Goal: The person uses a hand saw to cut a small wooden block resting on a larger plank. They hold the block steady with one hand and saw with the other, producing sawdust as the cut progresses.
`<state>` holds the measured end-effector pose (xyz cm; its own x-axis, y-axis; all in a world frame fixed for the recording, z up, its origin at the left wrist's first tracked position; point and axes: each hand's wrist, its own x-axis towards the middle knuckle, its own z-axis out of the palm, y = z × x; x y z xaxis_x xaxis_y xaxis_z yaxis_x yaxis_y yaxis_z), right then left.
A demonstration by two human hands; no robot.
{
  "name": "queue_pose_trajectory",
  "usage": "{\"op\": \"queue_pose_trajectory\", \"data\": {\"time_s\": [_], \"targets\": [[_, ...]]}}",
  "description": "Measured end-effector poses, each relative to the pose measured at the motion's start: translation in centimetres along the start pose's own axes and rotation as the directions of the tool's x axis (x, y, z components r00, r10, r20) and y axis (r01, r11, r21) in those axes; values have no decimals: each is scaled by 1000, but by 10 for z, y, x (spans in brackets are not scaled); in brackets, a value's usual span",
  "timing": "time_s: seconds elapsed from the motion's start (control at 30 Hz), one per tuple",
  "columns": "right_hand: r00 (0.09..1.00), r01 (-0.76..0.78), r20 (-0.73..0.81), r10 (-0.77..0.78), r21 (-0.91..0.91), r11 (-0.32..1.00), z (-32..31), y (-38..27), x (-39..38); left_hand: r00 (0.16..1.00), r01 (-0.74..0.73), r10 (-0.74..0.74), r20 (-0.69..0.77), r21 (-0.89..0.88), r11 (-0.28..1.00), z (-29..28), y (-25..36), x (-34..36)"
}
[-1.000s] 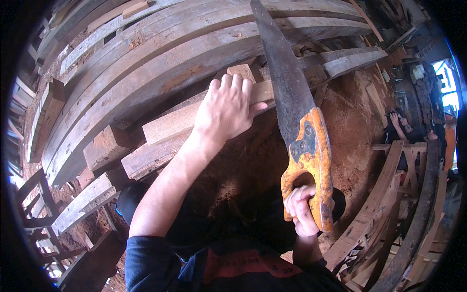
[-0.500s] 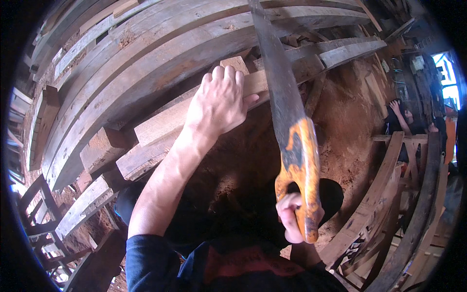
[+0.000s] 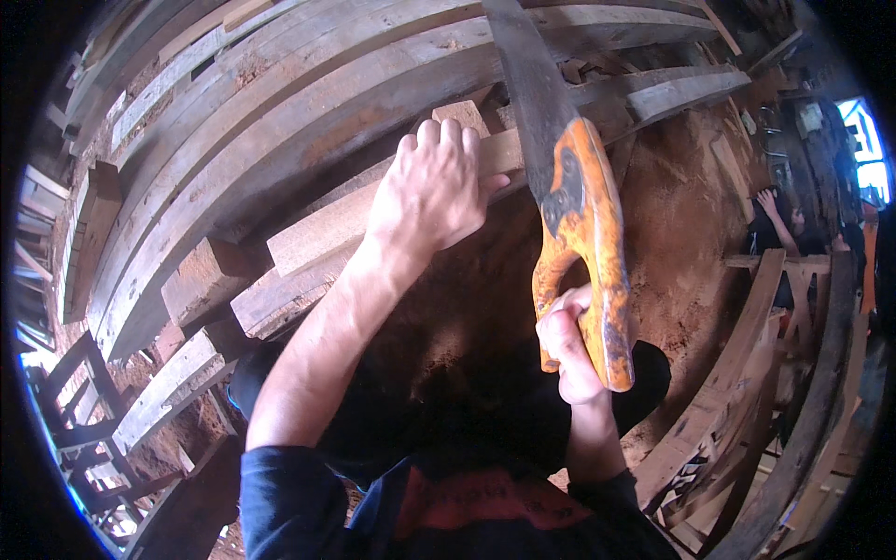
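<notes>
Reddish-brown dirt floor (image 3: 667, 224) is showing between stacks of timber, and long, rough grey beams (image 3: 308, 131) are filling the far side. A pale, square-edged board (image 3: 322, 229) is lying in front of them, against a darker, scuffed timber (image 3: 285, 303). The left hand (image 3: 429, 191) is clasping the board from above, its fingers curled over the far edge. The right hand (image 3: 574, 345) is gripping a handsaw (image 3: 560, 201) in a closed fist through its looped, worn orange handle. The dull grey blade is crossing the board just right of the left hand; whether its teeth are biting cannot be told. A small wood block (image 3: 462, 116) is sitting beyond the knuckles, while planks (image 3: 714, 401) are crowding the right side, near another person (image 3: 779, 224).
</notes>
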<state>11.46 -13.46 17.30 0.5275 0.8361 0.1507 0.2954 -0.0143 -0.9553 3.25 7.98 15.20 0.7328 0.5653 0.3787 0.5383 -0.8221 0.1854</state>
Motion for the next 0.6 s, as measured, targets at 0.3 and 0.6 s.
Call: {"op": "queue_pose_trajectory", "data": {"time_s": [0.3, 0.6], "targets": [[986, 168, 24, -166, -109, 980, 2, -4, -8, 1000, -7, 7, 13, -19, 1000, 1, 2, -3], [992, 95, -76, -98, -42, 995, 5, -4, -36, 999, 9, -9, 40, -4, 1000, -2, 5, 0]]}}
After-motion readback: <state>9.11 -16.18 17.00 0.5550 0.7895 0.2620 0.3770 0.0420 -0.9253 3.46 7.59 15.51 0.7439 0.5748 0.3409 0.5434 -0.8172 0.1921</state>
